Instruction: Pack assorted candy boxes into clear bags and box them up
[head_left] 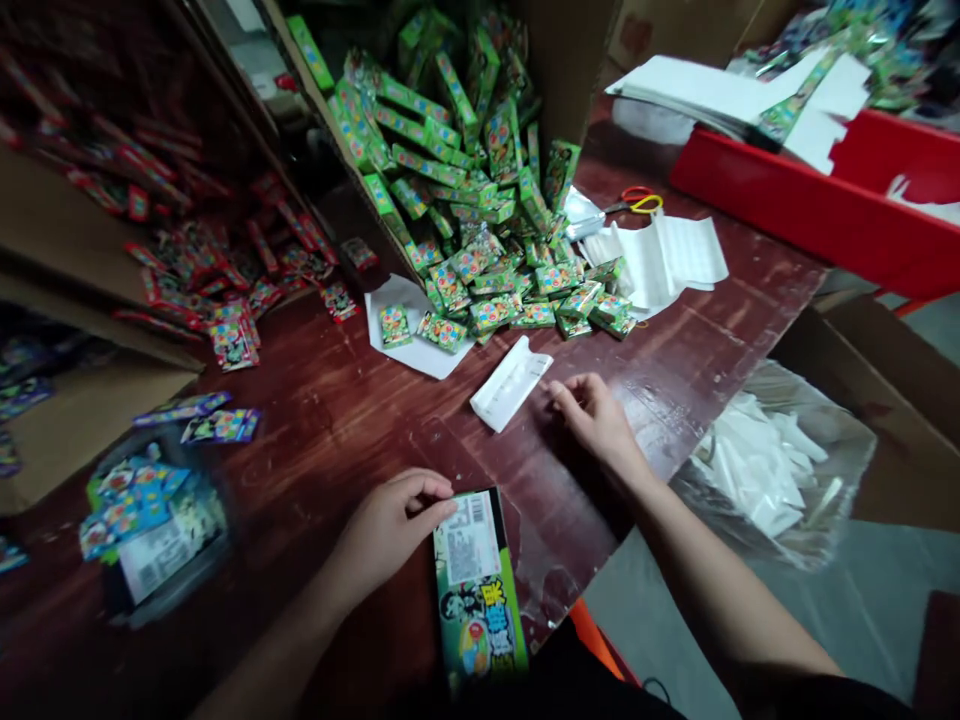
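Observation:
A flat green-and-black printed box (484, 630) lies near the table's front edge, with a white barcode label (469, 540) on its upper part. My left hand (397, 520) is closed at the box's upper left corner, its thumb and fingers on the edge beside the label. My right hand (596, 415) is in a pinch above the table, and what its fingertips hold, if anything, is too small to make out. Just left of those fingertips lies a curled white paper strip (512, 385), apart from them.
Small green packs (495, 310) spill from a cardboard box onto the table. Red packs (236, 335) fill a box at left; a stack of blue packs (135, 500) is nearer. Scissors (637, 203), paper sheets (690, 250), a red bin (750, 190) and a waste bag (772, 470) are at right.

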